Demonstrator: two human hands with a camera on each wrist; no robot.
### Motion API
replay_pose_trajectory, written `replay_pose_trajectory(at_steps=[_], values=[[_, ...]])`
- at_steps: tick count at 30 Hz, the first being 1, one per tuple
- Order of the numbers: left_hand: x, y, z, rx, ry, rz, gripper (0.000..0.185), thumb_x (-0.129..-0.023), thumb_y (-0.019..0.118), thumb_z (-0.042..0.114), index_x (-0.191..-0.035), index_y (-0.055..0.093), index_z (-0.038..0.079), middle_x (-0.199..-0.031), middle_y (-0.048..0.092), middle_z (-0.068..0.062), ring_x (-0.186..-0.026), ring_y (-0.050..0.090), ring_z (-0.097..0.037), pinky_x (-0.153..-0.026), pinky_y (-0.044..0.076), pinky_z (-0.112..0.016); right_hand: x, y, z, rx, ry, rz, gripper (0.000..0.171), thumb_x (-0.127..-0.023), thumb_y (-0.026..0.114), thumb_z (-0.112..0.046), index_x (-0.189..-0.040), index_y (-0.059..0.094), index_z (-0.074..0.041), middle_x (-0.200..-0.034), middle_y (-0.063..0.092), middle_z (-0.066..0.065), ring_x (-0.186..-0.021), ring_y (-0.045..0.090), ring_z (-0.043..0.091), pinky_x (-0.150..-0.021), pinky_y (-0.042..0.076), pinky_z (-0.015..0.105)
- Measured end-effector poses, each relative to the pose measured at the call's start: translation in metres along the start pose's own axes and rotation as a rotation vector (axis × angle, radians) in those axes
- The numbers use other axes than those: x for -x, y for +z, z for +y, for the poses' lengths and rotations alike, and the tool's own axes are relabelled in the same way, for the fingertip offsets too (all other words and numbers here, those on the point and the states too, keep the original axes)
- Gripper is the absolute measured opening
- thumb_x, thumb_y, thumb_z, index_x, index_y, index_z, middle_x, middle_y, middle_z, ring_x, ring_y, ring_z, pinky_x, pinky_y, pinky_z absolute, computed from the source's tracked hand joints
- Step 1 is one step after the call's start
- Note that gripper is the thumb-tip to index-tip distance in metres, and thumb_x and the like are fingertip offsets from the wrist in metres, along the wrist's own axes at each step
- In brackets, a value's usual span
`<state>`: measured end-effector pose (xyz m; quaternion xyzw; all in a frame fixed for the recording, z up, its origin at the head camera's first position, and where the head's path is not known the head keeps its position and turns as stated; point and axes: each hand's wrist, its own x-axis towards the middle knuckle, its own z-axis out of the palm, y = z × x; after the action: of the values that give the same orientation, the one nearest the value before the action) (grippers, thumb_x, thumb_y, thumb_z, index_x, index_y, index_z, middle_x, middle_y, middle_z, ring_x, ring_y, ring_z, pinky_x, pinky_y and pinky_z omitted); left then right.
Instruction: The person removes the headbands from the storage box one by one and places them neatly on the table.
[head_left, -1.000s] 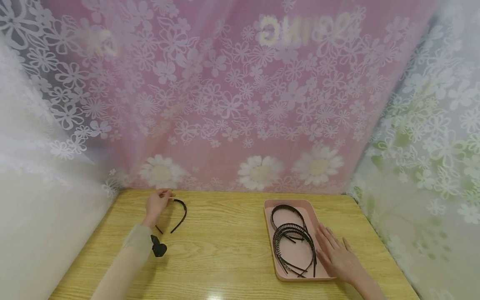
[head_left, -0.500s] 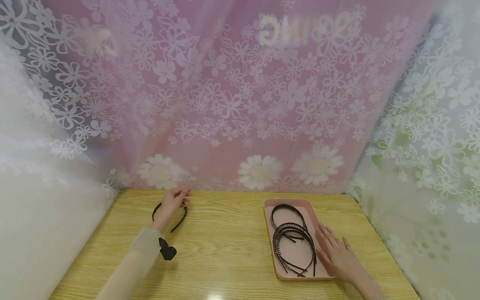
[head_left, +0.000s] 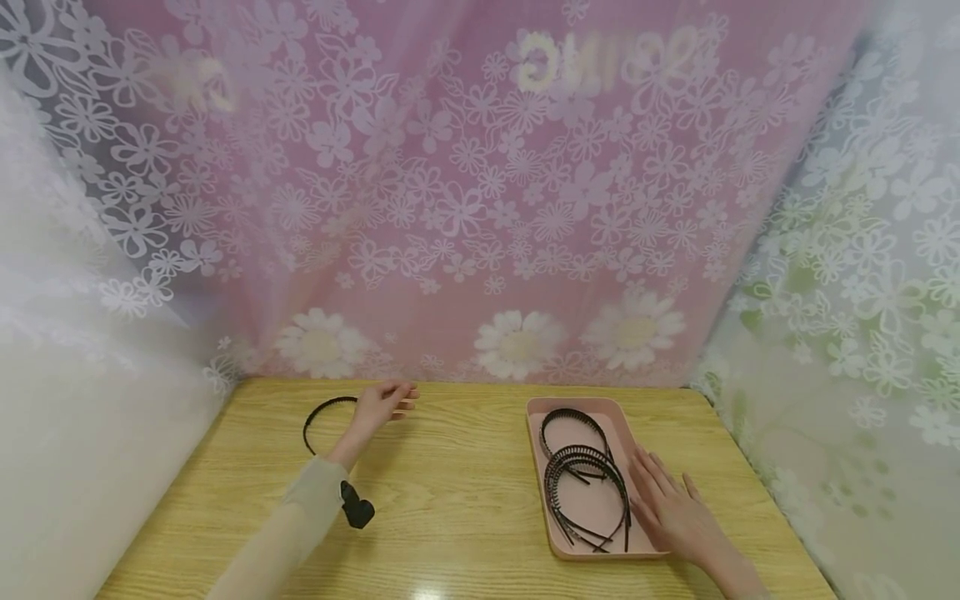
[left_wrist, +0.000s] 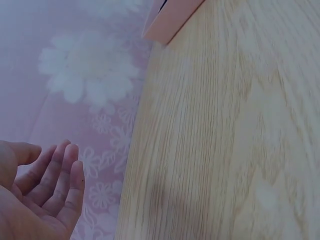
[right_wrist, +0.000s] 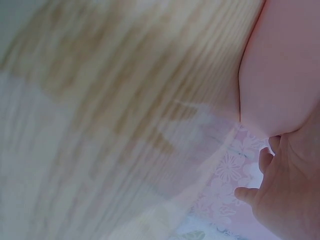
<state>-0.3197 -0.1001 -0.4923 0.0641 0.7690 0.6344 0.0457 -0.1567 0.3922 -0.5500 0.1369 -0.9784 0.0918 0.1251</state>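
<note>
My left hand point(head_left: 381, 405) is above the far left part of the table, its fingers loosely bent and holding nothing; the left wrist view shows the bare palm point(left_wrist: 45, 200). Behind that hand and forearm lies a black headband point(head_left: 309, 425), partly hidden by them. On the right, a pink tray point(head_left: 534, 408) holds several black toothed headbands point(head_left: 577, 454), most of them overlapping. My right hand point(head_left: 675, 508) rests with straight fingers against the tray's right side. In the right wrist view the hand point(right_wrist: 290, 190) touches the pink tray wall point(right_wrist: 280, 65).
The wood-grain table point(head_left: 450, 483) ends at a pink flowered curtain point(head_left: 480, 250) along the back. Pale flowered sheets hang at the left point(head_left: 90, 375) and right point(head_left: 847, 375). A small black device point(head_left: 357, 507) is strapped to my left wrist.
My left hand has moved right, away from the headband on the left, and its fingers have loosened. The right hand and the tray stay where they were.
</note>
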Motion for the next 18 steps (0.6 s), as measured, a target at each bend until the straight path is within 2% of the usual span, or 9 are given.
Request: replay_pose_trajectory(at_steps=[7, 13, 18], values=[[0.001, 0.020, 0.003, 0.019, -0.010, -0.040, 0.038, -0.107, 0.056, 0.027, -0.130, 0.066, -0.001, -0.122, 0.070, -0.020, -0.110, 0.068, -0.039, -0.095, 0.055, -0.052, 0.000, 0.000, 0.000, -0.003, -0.017, 0.013, 0.061, -0.102, 0.062, -0.033, -0.155, 0.044, -0.008, -0.164, 0.033, 0.010, -0.153, 0.025, 0.025, -0.107, 0.028, 0.072], [0.003, 0.042, 0.008, 0.023, 0.010, -0.061, 0.033, -0.106, 0.057, 0.023, -0.126, 0.069, 0.000, -0.116, 0.073, -0.018, -0.102, 0.071, -0.034, -0.092, 0.056, -0.053, 0.001, 0.001, 0.000, 0.006, -0.027, 0.024, 0.062, -0.101, 0.063, -0.032, -0.155, 0.044, -0.009, -0.163, 0.033, 0.011, -0.153, 0.025, 0.024, -0.106, 0.029, 0.072], [0.002, 0.060, 0.011, 0.031, 0.030, -0.102, 0.034, -0.106, 0.056, 0.023, -0.126, 0.068, -0.001, -0.114, 0.073, -0.017, -0.105, 0.070, -0.040, -0.092, 0.056, -0.055, 0.001, 0.000, -0.001, 0.004, -0.017, 0.019, 0.062, -0.101, 0.063, -0.032, -0.155, 0.043, -0.008, -0.164, 0.033, 0.011, -0.153, 0.024, 0.023, -0.107, 0.029, 0.072]])
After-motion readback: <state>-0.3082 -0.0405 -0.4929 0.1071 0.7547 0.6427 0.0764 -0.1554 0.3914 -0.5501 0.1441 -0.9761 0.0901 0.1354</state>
